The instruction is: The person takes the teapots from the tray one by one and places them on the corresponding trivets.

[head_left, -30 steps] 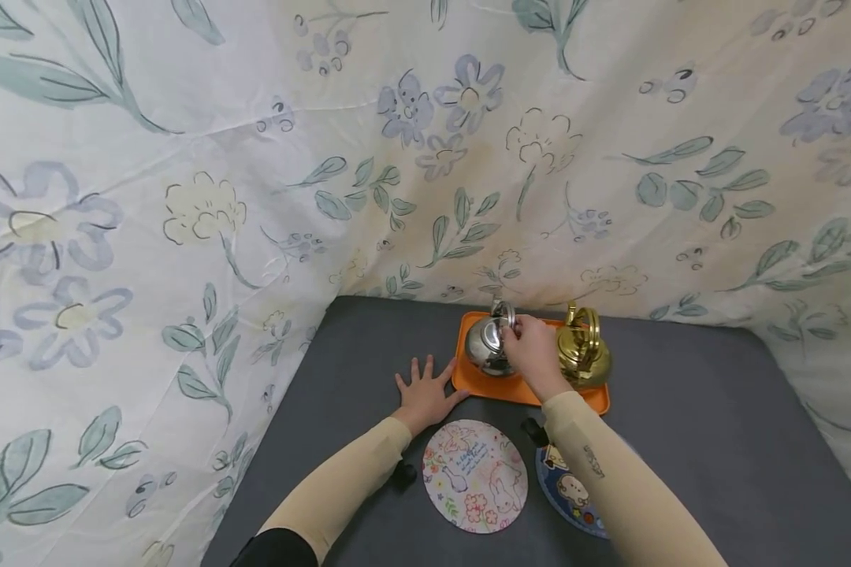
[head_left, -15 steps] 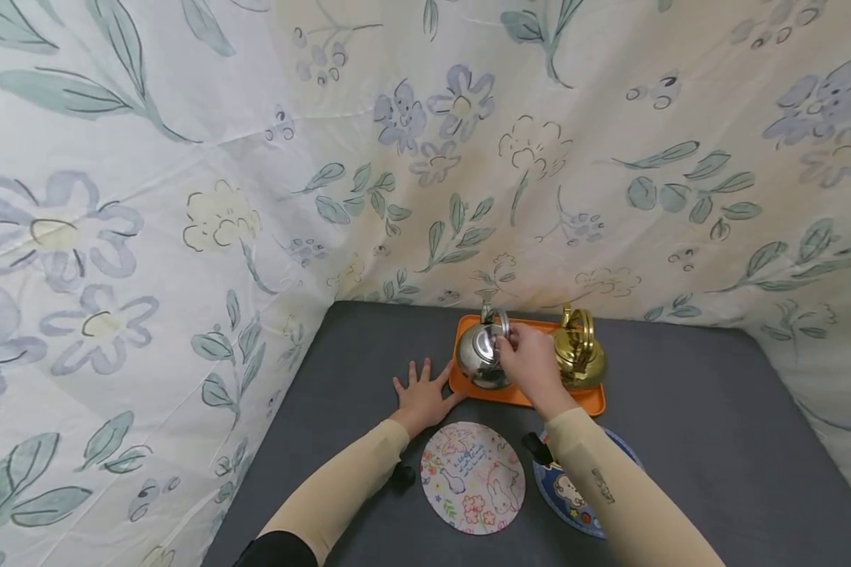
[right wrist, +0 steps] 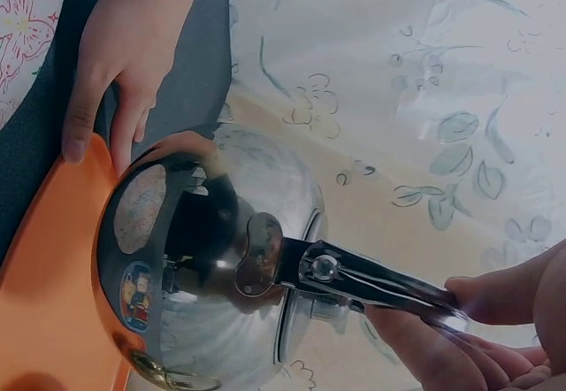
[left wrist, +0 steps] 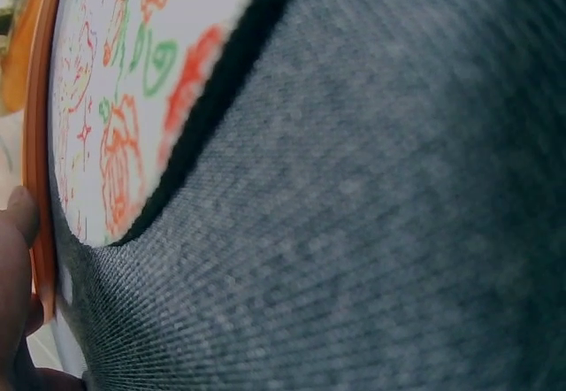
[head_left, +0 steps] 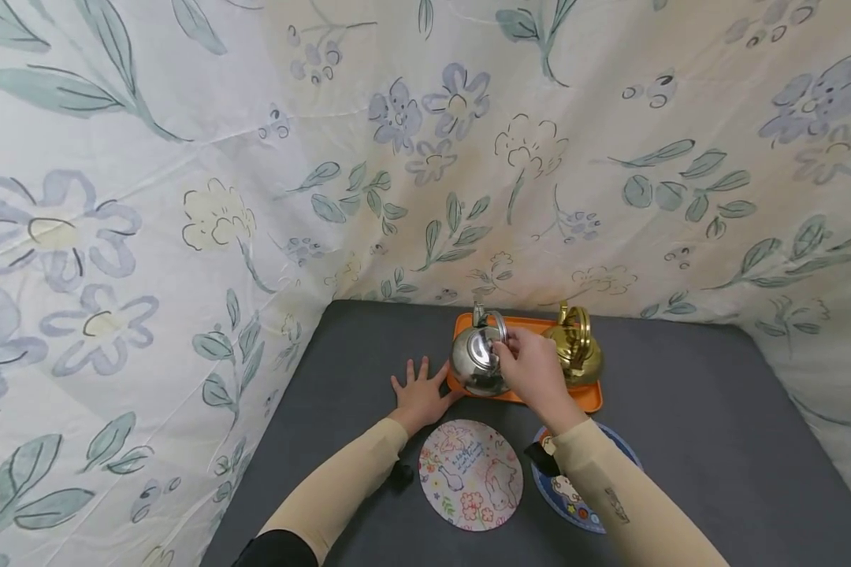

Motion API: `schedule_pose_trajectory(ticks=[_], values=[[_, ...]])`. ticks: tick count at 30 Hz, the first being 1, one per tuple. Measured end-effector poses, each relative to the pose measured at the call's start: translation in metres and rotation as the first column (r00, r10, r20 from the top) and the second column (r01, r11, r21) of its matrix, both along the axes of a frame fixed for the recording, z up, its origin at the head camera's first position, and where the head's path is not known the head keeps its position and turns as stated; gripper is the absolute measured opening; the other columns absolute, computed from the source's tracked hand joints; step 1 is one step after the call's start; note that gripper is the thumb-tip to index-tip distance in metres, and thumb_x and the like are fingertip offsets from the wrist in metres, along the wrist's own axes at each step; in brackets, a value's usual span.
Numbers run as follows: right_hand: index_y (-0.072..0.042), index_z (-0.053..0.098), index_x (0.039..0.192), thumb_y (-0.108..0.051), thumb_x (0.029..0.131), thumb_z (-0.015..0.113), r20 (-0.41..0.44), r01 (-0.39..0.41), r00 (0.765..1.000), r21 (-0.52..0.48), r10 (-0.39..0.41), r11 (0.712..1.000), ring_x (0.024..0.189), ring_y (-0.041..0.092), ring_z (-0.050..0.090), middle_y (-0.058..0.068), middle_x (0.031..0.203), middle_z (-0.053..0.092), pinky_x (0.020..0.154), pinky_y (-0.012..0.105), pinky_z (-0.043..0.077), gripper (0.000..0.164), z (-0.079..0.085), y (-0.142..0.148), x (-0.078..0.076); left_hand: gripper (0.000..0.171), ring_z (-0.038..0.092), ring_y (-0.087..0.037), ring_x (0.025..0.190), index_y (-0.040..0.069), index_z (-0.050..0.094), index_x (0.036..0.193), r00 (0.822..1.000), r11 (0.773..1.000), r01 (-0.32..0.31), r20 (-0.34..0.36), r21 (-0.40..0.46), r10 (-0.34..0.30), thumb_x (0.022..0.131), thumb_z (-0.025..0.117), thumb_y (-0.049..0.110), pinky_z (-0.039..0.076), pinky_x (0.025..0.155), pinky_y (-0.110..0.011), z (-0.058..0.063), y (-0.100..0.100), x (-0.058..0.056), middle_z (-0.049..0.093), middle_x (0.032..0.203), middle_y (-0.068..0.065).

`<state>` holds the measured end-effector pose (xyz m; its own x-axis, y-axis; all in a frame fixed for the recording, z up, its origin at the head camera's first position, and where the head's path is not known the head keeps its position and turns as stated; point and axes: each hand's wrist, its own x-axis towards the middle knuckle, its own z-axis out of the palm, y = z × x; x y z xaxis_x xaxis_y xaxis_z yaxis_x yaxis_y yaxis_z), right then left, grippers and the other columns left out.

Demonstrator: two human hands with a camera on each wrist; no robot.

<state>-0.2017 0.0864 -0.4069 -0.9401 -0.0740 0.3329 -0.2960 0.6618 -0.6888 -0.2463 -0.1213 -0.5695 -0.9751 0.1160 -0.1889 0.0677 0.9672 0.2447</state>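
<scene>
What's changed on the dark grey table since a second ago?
The shiny silver metal kettle and the right hand gripping it moved toward the person; whether it left the orange rectangular tray is unclear. Unmoved: the spread left hand at the tray, the shiny gold metal kettle, the round pale-pink mat and the round blue mat.

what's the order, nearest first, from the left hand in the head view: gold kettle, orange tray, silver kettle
1. Orange tray: touched by the left hand.
2. Silver kettle: at the tray's left end, handle held by the right hand.
3. Gold kettle: at the tray's right end, beyond the right hand.
</scene>
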Motion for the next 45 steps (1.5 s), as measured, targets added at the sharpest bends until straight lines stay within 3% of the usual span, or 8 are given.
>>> schedule_pose_trajectory(ticks=[7, 15, 27, 37, 45], values=[[0.011, 0.070, 0.109, -0.008, 0.094, 0.070, -0.013, -0.011, 1.000, -0.013, 0.011, 1.000, 0.078, 0.028, 0.075, 0.023, 0.095, 0.076, 0.067, 0.043, 0.059, 0.025, 0.006, 0.004, 0.014, 0.080, 0.009, -0.047, 0.154, 0.045, 0.019, 0.160, 1.000, 1.000, 0.021, -0.021, -0.006, -0.021, 0.091, 0.034, 0.081, 0.015, 0.112, -0.078, -0.002, -0.001, -0.003, 0.018, 0.168, -0.013], [0.009, 0.070, 0.112, -0.010, 0.095, 0.069, -0.010, -0.012, 1.000, -0.020, 0.011, 1.000, 0.079, 0.027, 0.074, 0.021, 0.096, 0.077, 0.068, 0.044, 0.060, 0.025, 0.009, 0.011, 0.026, 0.085, 0.008, -0.048, 0.153, 0.046, 0.015, 0.160, 0.999, 1.000, 0.028, -0.038, -0.001, -0.028, 0.086, 0.026, 0.088, 0.014, 0.111, -0.078, -0.004, -0.004, -0.008, 0.016, 0.168, -0.014], [0.010, 0.068, 0.117, -0.010, 0.093, 0.073, 0.023, -0.013, 1.000, -0.019, 0.013, 1.000, 0.087, 0.032, 0.076, 0.022, 0.099, 0.076, 0.070, 0.043, 0.061, 0.032, 0.002, 0.017, 0.051, 0.072, 0.013, -0.048, 0.153, 0.044, 0.021, 0.160, 0.998, 0.999, 0.030, -0.048, -0.046, -0.032, 0.097, 0.044, 0.070, 0.018, 0.110, -0.078, -0.002, -0.001, -0.007, 0.021, 0.168, -0.014], [0.010, 0.069, 0.115, -0.006, 0.089, 0.076, -0.014, -0.041, 0.999, -0.043, 0.041, 0.998, 0.085, 0.030, 0.077, 0.020, 0.097, 0.077, 0.068, 0.040, 0.061, 0.031, -0.007, 0.015, 0.071, 0.069, 0.013, -0.047, 0.154, 0.046, 0.019, 0.160, 0.999, 0.997, 0.026, -0.044, -0.071, -0.030, 0.099, 0.046, 0.065, 0.018, 0.111, -0.077, -0.003, 0.002, -0.005, 0.019, 0.168, -0.012], [0.008, 0.071, 0.110, -0.003, 0.089, 0.076, 0.005, -0.078, 0.997, -0.073, 0.078, 0.994, 0.084, 0.027, 0.077, 0.017, 0.095, 0.077, 0.067, 0.035, 0.061, 0.025, -0.013, 0.007, 0.085, 0.070, 0.012, -0.046, 0.154, 0.046, 0.018, 0.160, 0.999, 0.997, 0.028, -0.036, -0.073, -0.031, 0.099, 0.045, 0.066, 0.018, 0.112, -0.076, -0.004, 0.000, -0.003, 0.019, 0.169, -0.012]])
